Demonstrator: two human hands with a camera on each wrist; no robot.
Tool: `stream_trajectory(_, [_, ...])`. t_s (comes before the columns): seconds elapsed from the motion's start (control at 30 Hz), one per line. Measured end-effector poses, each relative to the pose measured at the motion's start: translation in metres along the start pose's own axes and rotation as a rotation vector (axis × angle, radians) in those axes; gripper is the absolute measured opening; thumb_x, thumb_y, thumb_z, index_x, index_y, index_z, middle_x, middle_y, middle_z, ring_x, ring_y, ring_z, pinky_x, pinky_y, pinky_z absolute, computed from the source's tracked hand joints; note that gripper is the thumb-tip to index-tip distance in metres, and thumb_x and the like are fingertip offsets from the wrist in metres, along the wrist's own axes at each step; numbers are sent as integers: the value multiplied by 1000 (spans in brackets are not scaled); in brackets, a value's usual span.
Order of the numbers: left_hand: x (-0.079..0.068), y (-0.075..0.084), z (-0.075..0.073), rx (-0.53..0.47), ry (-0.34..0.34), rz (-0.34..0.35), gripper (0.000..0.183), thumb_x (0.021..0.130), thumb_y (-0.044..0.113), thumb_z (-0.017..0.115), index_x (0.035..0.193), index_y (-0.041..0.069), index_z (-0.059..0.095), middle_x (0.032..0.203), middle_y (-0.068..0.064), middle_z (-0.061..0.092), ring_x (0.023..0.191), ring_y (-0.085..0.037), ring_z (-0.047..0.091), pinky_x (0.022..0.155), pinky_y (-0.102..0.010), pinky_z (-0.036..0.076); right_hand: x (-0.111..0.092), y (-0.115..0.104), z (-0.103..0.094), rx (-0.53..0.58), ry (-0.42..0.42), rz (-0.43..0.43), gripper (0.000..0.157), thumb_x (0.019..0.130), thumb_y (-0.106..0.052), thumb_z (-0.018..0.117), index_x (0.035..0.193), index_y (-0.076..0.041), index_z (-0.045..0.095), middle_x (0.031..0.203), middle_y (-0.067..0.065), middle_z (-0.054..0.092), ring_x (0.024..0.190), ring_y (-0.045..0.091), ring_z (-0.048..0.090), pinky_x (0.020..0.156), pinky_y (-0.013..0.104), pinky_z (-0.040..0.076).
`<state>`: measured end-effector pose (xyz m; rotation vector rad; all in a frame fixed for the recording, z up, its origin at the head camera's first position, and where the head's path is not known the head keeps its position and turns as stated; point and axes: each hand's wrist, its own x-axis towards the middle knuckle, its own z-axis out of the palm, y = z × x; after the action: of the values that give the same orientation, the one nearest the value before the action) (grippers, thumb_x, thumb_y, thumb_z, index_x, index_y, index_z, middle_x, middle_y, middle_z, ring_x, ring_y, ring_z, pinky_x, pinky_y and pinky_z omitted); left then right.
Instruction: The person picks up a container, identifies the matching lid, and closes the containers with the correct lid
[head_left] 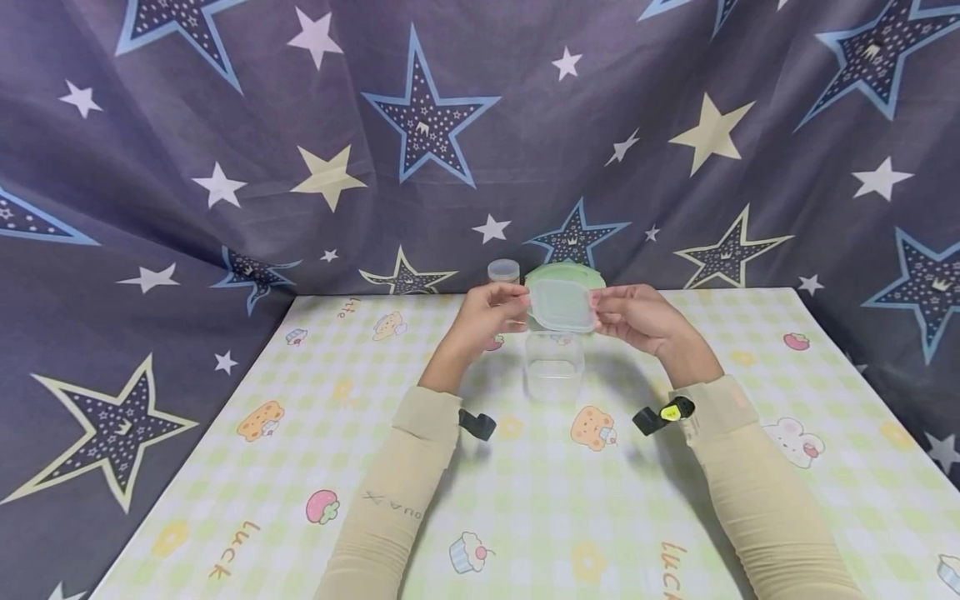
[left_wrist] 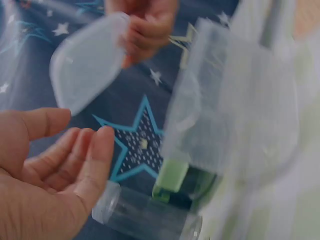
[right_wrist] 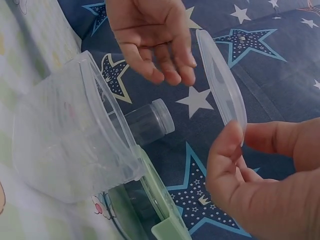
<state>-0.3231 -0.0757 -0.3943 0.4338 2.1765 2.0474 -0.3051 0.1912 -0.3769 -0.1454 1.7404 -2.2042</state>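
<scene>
My right hand (head_left: 643,318) pinches the edge of a translucent, rounded-square lid (head_left: 562,305) between thumb and fingers, holding it up and tilted. At the lid's other side is my left hand (head_left: 489,317), its fingers loosely bent; the right wrist view shows a small gap between them and the lid (right_wrist: 220,80). Below the lid a clear plastic container (head_left: 553,379) stands on the table with its open top upward. In the left wrist view this container (left_wrist: 240,95) is large and slightly blurred.
A small clear jar (head_left: 503,270) stands at the back, beside the left hand. Behind the lid is a container with a green lid (head_left: 566,272). The checked cloth-covered table (head_left: 420,500) ends at a starry curtain (head_left: 285,108).
</scene>
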Motion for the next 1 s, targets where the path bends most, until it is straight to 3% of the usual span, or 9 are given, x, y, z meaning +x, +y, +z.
stream_trajectory(0.13, [-1, 6, 3, -197, -20, -156, 29, 101, 17, 66, 126, 2, 67, 108, -10, 67, 92, -29, 72, 87, -36, 62, 0, 0, 0, -16, 17, -15, 10, 101, 6, 55, 110, 3, 58, 83, 4, 66, 69, 12, 62, 68, 22, 56])
stream_trajectory(0.23, [-1, 8, 6, -317, -25, -197, 27, 102, 10, 64, 126, -2, 65, 100, -9, 66, 80, -18, 69, 88, -37, 62, 1, 0, -1, -26, 24, -23, 9, 101, 5, 55, 110, 4, 58, 83, 4, 66, 69, 12, 62, 68, 23, 57])
stream_trajectory(0.33, [-1, 8, 10, -394, -13, -222, 23, 102, 6, 62, 123, -4, 64, 94, -8, 65, 74, -15, 65, 88, -37, 62, 1, 0, 0, -40, 18, -30, 10, 102, 4, 55, 111, 6, 56, 83, 4, 65, 70, 13, 62, 69, 23, 57])
stream_trajectory(0.53, [0, 4, 12, -376, 22, -254, 28, 101, 5, 64, 127, -3, 64, 99, -6, 64, 77, -15, 63, 85, -32, 62, 3, 5, 0, -100, 37, -36, 13, 101, 4, 56, 113, 8, 55, 82, 4, 65, 70, 13, 62, 69, 23, 57])
stream_trajectory(0.8, [2, 0, 13, -271, 23, -226, 41, 99, 2, 66, 138, -8, 58, 105, -8, 64, 77, -15, 64, 81, -29, 63, 3, 8, -1, -237, 62, -24, 31, 101, 2, 56, 128, 15, 48, 89, 4, 63, 75, 11, 64, 73, 23, 60])
stream_trajectory(1.0, [0, -5, 9, -187, 32, -236, 40, 97, 0, 67, 137, -1, 61, 106, -12, 65, 75, -17, 67, 80, -33, 63, 5, 8, 5, -333, 92, -30, 31, 100, 1, 56, 128, 13, 49, 92, 6, 62, 78, 13, 65, 75, 26, 62])
